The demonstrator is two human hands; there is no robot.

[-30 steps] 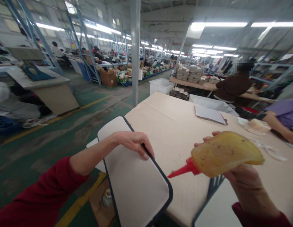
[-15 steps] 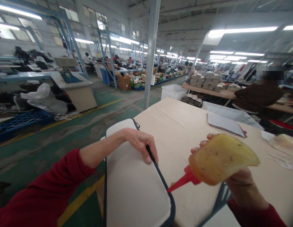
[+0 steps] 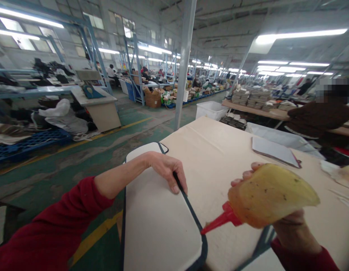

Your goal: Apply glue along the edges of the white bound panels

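Note:
A white padded panel (image 3: 160, 222) with rounded corners and dark edging (image 3: 194, 216) lies along the table's left edge. My left hand (image 3: 169, 173) is closed over its right side, thumb on the white face and fingers wrapped round the dark edge. My right hand (image 3: 290, 220) grips a yellowish squeeze bottle (image 3: 272, 195), tilted with its red nozzle (image 3: 218, 223) pointing down and left. The nozzle tip is at the dark edging near the panel's lower right corner, seemingly touching it. Most of the right hand's fingers are hidden behind the bottle.
The pale table (image 3: 216, 146) stretches ahead and right, with a clipboard (image 3: 274, 151) and scraps (image 3: 339, 173) on it. White bins (image 3: 210, 110) stand beyond. A metal post (image 3: 184, 67) rises behind the table. A person in brown (image 3: 322, 116) is at the right.
The nozzle tip has shifted slightly down along the dark edging as the bottle moved a little right and down. My left hand keeps its hold on the panel. The view has turned slightly left.

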